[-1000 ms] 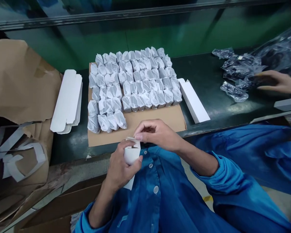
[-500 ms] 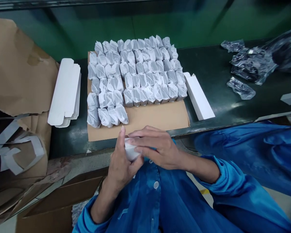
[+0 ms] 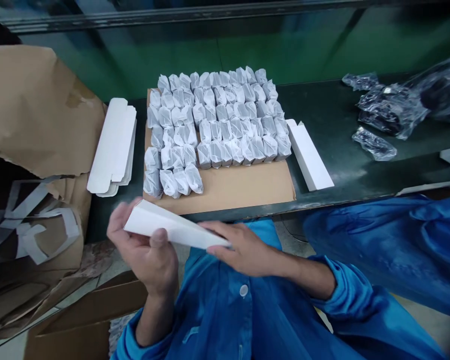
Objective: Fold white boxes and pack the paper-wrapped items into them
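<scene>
The dark green bench (image 3: 333, 117) runs across ahead of my hands, and a big sheet of torn brown paper (image 3: 37, 110) hangs over its end, out past my left hand. Ahead of both hands, a cardboard sheet (image 3: 243, 187) lies on the bench, carrying a tight block of paper-wrapped parts (image 3: 221, 117) in rows. Far off to the right of my right hand sit clear plastic bags (image 3: 392, 110) with something dark inside. Just left of the cardboard lies a stack of flat white blanks (image 3: 112, 147), and just right of it a second carton (image 3: 309, 157) lies folded.

The carton (image 3: 176, 225) I'm working on is off the bench, in the air between my hands, just short of the bench edge. It's white paperboard, clean and pressed flat, tapering toward my right hand in this view; I can't tell whether its end flaps are tucked. My left hand (image 3: 144, 245) is closed around the near end with the thumb on top, and my right hand (image 3: 243, 250) holds the far end with its fingers almost straight. A light, even hold keeps the thin board from creasing in the wrong place.
</scene>
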Available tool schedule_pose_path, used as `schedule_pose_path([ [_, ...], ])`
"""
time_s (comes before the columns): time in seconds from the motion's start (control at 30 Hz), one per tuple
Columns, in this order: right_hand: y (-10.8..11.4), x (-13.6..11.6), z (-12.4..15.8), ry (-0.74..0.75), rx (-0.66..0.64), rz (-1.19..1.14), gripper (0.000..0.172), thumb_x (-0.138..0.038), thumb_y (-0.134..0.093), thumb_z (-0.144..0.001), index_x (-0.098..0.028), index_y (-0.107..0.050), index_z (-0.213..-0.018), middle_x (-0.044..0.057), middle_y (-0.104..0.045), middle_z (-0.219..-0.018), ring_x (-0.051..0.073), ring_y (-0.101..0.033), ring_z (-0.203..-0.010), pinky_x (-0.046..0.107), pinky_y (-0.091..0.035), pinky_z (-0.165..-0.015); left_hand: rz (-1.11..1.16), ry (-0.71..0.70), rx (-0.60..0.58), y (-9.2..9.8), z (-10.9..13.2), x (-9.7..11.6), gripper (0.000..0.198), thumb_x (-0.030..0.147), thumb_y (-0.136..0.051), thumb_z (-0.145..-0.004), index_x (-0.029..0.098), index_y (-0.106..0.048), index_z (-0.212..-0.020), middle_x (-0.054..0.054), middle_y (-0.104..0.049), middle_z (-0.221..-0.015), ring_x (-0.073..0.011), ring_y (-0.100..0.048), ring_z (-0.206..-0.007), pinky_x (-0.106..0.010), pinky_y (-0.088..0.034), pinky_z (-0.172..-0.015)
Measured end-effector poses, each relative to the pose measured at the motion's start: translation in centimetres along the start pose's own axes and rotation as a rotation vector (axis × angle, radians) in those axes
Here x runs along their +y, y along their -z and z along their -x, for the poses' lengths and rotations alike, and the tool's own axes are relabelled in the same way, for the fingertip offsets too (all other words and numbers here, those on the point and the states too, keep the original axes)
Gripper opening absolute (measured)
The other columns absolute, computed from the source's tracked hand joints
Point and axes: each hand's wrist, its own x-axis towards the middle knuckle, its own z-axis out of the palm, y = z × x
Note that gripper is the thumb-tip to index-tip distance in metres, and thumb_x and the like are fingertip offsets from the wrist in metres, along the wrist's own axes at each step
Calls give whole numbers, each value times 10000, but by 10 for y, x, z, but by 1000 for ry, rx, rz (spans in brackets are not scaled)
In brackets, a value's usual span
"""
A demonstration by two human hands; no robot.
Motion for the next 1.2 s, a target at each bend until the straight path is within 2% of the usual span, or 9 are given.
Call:
schedule_pose_path([
  [0.1, 28, -8, -20, 8, -136, -18, 435, -233, -642, -885, -169, -623, -1315, 54, -743, -1120, 184, -697, -895, 262, -508, -732, -434, -542, -372, 23, -15, -5, 862, 496, -797, -758, 248, -381, -1472, -148, -532, -1427, -322, -553, -1299, -524, -368, -1163],
  [0.2, 50, -14, -45, 120, -207, 68, 351, -363, -637, -929, -185, -666, -1230, 49, -751, -1056, 176, -692, -873, 252, -480, -700, -689, -800, -745, 40, -22, -10, 731, 322, -746, -837, 226, -409, -1479, -130, -654, -1310, -288, -624, -1196, -430, -421, -1092],
  [0.33, 50, -13, -78, -57, 267, 475, 497, -581, -551, -949, -146, -673, -1155, 108, -751, -920, 254, -689, -862, 317, -446, -696, -742, -761, -682, 54, -24, -19, 634, 286, -691, -880, 207, -441, -1458, -111, -732, -1119, -257, -678, -952, -348, -477, -810],
  [0.5, 33, -6, -96, -69, 309, 676, 365, -499, -587, -924, -164, -697, -1019, 87, -749, -849, 263, -689, -794, 319, -406, -639, -740, -723, -629, 61, -19, -27, 577, 245, -701, -867, 210, -485, -1401, -102, -730, -1047, -263, -650, -909, -356, -431, -756],
  [0.6, 42, 6, -67, -83, 422, 791, 265, -371, -560, -928, -168, -697, -1029, 81, -751, -888, 243, -682, -790, 318, -410, -634, -710, -713, -619, 44, -10, -24, 498, 258, -695, -874, 186, -528, -1338, -111, -724, -1044, -265, -633, -924, -365, -425, -781],
  [0.83, 93, 67, 40, -6, 570, 1143, 304, -286, -514, -984, -122, -630, -1212, 200, -646, -1288, 318, -625, -1092, 421, -502, -847, -744, -571, -617, -49, 14, -4, 534, 474, -635, -905, 163, -565, -1334, -170, -689, -1131, -301, -614, -934, -426, -437, -819],
  [0.9, 98, 76, 48, 40, 551, 1002, 311, -317, -568, -967, -131, -602, -1214, 199, -598, -1362, 321, -584, -1189, 445, -504, -933, -771, -526, -692, -62, 15, 4, 567, 442, -607, -925, 160, -513, -1408, -202, -641, -1258, -343, -606, -1057, -496, -439, -920],
  [1.03, 100, 76, 32, -40, 579, 759, 248, -268, -602, -937, -154, -584, -1156, 142, -671, -1163, 281, -616, -1089, 418, -517, -918, -718, -570, -815, -74, 8, 18, 524, 310, -570, -941, 137, -486, -1427, -231, -520, -1440, -395, -495, -1317, -578, -369, -1085],
  [1.2, 106, 56, 27, -258, 552, 847, 329, -191, -586, -863, -122, -596, -1184, 152, -659, -1098, 313, -594, -1066, 429, -511, -887, -705, -661, -979, -102, 2, 24, 486, 199, -512, -941, 234, -513, -1426, -192, -513, -1454, -361, -559, -1228, -487, -494, -908],
])
